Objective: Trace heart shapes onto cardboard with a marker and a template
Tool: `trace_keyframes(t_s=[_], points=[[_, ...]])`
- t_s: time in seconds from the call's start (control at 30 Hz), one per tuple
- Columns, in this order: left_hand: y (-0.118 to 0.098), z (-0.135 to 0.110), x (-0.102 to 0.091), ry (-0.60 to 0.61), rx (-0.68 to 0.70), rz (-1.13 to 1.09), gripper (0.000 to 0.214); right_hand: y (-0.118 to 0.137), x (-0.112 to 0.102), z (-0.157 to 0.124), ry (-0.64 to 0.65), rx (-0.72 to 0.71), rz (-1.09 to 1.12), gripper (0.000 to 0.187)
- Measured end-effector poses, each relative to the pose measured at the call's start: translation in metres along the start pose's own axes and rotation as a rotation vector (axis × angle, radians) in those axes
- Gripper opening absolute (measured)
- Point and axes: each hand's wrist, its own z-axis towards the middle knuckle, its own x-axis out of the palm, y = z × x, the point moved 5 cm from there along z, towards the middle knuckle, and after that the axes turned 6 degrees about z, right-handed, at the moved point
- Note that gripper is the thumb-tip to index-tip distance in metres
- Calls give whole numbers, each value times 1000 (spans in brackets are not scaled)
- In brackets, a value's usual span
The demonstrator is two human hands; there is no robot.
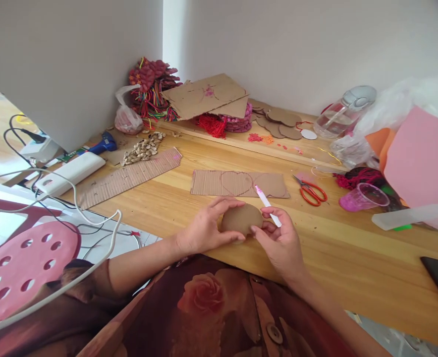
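Just above the table's near edge, my left hand (pixel 213 223) pinches a rounded brown cardboard cutout (pixel 242 219) by its left side, thumb below and fingers on top. My right hand (pixel 280 238) grips a white marker (pixel 266 202) with a pink tip pointing up and away from me. The thumb of that hand also touches the cutout's lower right edge. Beyond both hands lies a strip of corrugated cardboard (pixel 207 183) with a heart-like outline drawn on it in pink. To its right are scissors (pixel 311 192) with orange-red handles, blades slightly apart.
At left lie another cardboard strip (pixel 137 177), a shell-like pile (pixel 143 148), a blue glue gun (pixel 105 143) and a white power strip (pixel 72 173). Cardboard cutouts (pixel 282 117) rest at the back. On the right stand a purple-stained plastic cup (pixel 363 197) and a clear jug (pixel 343 114).
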Motion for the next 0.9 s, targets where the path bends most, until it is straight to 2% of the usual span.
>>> trace_keyframes(t_s=[0.1, 0.23, 0.33, 0.4, 0.5, 0.63, 0.73, 0.9], points=[[-10, -4, 6, 1, 97, 162, 88, -5, 6, -3, 32, 9, -54, 48], [-19, -9, 8, -11, 130, 318, 77, -10, 14, -5, 75, 26, -94, 47], [-17, -8, -1, 11, 110, 362, 82, -10, 13, -1, 42, -22, -113, 43], [-7, -2, -15, 23, 97, 405, 90, -6, 6, 4, -10, -95, -132, 39], [19, 15, -43, 21, 45, 500, 95, 1, -11, 12, -83, -204, -162, 35], [63, 38, -69, 96, -229, 564, 102, 5, -32, 18, -175, -271, -233, 35], [77, 46, -73, 137, -314, 582, 101, 0, -40, 19, -202, -239, -269, 34], [83, 49, -69, 191, -283, 538, 103, -4, -42, 20, -221, -218, -279, 32]])
